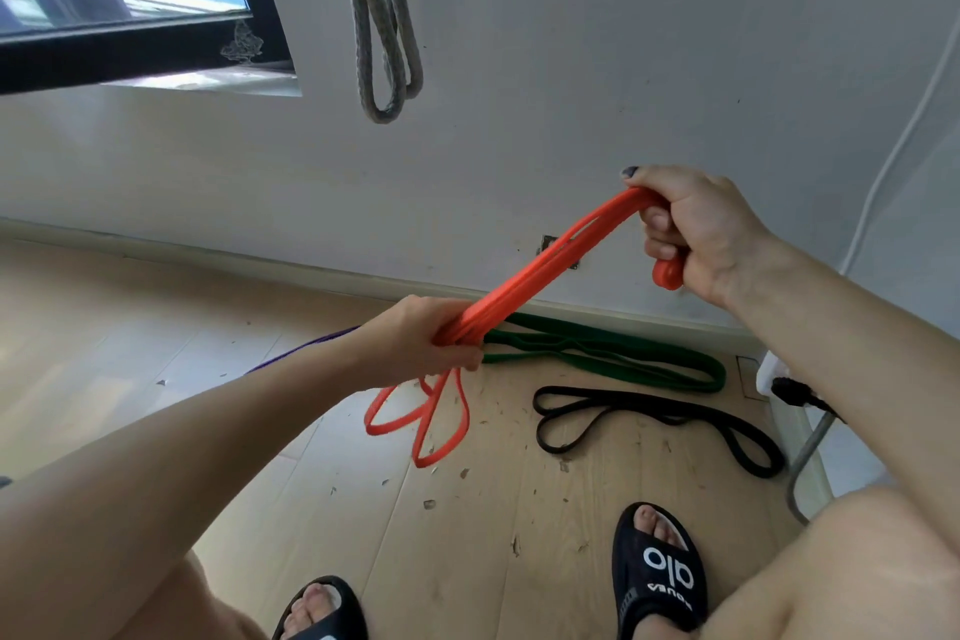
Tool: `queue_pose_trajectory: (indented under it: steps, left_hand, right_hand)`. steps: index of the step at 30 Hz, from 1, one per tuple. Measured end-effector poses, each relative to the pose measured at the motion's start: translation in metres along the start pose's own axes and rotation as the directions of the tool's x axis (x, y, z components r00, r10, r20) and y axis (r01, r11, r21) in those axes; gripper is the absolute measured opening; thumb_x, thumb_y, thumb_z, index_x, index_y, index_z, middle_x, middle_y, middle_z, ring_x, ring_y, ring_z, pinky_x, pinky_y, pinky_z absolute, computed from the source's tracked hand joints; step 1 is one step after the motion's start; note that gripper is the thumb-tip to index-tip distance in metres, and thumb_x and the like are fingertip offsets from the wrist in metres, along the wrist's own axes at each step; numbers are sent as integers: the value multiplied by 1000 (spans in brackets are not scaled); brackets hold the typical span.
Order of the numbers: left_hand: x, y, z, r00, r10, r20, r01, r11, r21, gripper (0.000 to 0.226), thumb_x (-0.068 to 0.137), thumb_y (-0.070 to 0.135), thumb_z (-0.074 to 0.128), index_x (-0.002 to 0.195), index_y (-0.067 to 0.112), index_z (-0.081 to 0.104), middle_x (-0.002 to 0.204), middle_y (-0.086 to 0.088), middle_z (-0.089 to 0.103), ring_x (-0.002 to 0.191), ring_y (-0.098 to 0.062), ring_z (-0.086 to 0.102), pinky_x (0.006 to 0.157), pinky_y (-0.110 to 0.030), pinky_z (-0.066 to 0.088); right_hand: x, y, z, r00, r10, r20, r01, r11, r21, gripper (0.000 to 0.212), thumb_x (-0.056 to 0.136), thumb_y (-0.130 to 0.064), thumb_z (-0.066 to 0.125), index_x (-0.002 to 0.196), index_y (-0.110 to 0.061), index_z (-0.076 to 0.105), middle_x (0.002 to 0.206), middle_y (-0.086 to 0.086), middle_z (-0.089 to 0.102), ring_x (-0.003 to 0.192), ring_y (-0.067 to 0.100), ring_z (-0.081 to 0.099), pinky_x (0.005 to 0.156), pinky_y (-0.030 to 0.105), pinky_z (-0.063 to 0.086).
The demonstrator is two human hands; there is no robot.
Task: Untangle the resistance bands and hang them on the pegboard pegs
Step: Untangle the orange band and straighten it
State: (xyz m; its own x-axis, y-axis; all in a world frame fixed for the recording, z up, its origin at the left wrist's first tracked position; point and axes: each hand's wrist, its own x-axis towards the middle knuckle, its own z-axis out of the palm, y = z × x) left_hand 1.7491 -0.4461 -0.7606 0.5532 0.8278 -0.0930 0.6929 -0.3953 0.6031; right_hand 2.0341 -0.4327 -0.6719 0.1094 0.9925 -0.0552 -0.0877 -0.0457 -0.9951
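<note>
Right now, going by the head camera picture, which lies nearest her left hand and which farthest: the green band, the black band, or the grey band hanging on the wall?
From the left hand:
1. Green band, on the floor just right of it.
2. Black band, on the floor farther right.
3. Grey band, hanging high on the wall.

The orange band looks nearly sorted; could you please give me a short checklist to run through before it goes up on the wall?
1. Right hand grip on the orange band: ok, fingers curled round its upper end.
2. Left hand grip: ok, strands bunched in the fist.
3. Band free of tangles: not ok, several loops dangle below the left hand.
4. Clear of the green band and black band: ok, both lie apart on the floor.
5. Free peg: cannot tell; no peg shows, only a grey band hanging on the wall.
</note>
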Motion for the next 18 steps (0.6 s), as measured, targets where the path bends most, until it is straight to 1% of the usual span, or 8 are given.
queue_pose_trajectory:
  steps: [2,3,5,8,10,12,14,18]
  left_hand:
    - [-4,-1,-10,1000,-1,-14,1,1000,17,14,96,26,69,107,18,67,85,5,70,73,-11,71,73,-28,63]
    - [-5,-3,-16,999,-8,-34,10,999,34,18,95,28,70,108,16,69,85,3,71,72,-12,71,72,-28,63]
    - [-9,-4,-27,997,-31,-75,36,997,74,21,94,34,70,104,16,71,84,-2,71,72,-17,70,70,-32,61]
    - [-13,-5,-40,995,-53,-87,63,992,111,26,93,37,70,106,16,73,84,-4,71,73,-20,70,72,-38,61]
    - [-15,-6,-45,996,-51,-72,60,988,141,25,92,38,70,105,16,73,84,-2,72,75,-18,71,74,-39,62]
    - [-16,-6,-47,998,-57,-40,63,984,168,28,90,41,70,102,16,74,84,-1,72,76,-17,70,75,-38,62]
    - [-16,-5,-46,997,-73,-21,76,980,186,29,90,43,70,101,16,74,84,0,71,76,-17,69,74,-37,61]
    - [-15,-2,-47,997,-67,-35,72,982,172,21,92,39,70,99,20,74,80,7,70,72,-9,68,67,-22,57]
  right_hand:
    - [6,9,-12,1000,9,7,-8,997,-78,19,96,-18,65,78,-15,58,47,-3,37,42,11,27,39,22,24]
    - [9,14,-19,1000,12,21,-9,991,-131,20,96,-17,64,77,-14,58,47,-2,38,43,12,27,39,23,24]
    - [14,24,-32,997,30,74,-7,955,-296,20,98,-17,63,80,-10,63,49,0,40,44,15,29,41,26,26]
    - [15,41,-44,972,126,200,10,824,-566,23,100,-20,62,88,-2,67,55,5,46,44,17,35,45,30,30]
    - [12,52,-44,941,208,266,26,740,-672,26,100,-25,63,91,-1,68,59,5,51,45,15,39,45,28,32]
    - [9,59,-44,914,274,299,27,695,-718,30,100,-31,63,92,-2,69,61,5,53,46,13,42,45,25,34]
    - [8,63,-45,900,304,313,32,669,-743,34,101,-34,61,94,-1,68,61,4,54,46,14,43,46,24,37]
    - [9,65,-48,889,314,334,51,656,-753,35,103,-33,57,93,-1,67,60,2,57,48,15,47,49,25,42]
